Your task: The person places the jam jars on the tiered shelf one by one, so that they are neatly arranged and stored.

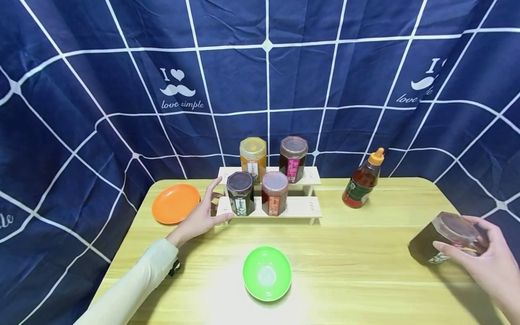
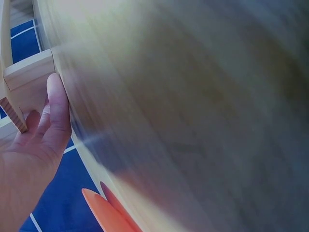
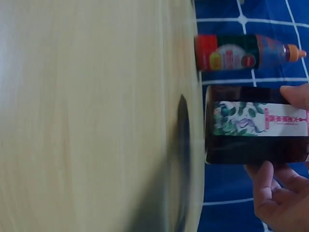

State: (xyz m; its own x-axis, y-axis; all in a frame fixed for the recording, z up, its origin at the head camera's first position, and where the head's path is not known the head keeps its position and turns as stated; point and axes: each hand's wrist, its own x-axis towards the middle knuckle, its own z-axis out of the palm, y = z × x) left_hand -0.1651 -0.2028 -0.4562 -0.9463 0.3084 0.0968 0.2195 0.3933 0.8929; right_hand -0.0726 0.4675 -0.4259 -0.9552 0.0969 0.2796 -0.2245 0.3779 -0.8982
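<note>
A two-step wooden rack (image 1: 300, 207) bears several lidded jars: a yellow jar (image 1: 253, 158) and a dark jar with a pink label (image 1: 293, 160) at the back, a black jar (image 1: 240, 194) and a red-brown jar (image 1: 275, 194) in front. At the rack's left end my left hand (image 1: 203, 215) grips the side, thumb at the lower step's front, fingers behind. Far right, my right hand (image 1: 493, 259) holds another dark jar (image 1: 426, 243) near its lid, tilted above the table. In the right wrist view this jar (image 3: 241, 149) shows a white floral label.
An orange plate (image 1: 176, 204) lies left of the rack. Nearer the front stands a green bowl (image 1: 267, 274). A sauce bottle with an orange cap (image 1: 361, 183) is between the rack and the right hand. Blue checked cloth (image 1: 235, 85) hangs behind the table.
</note>
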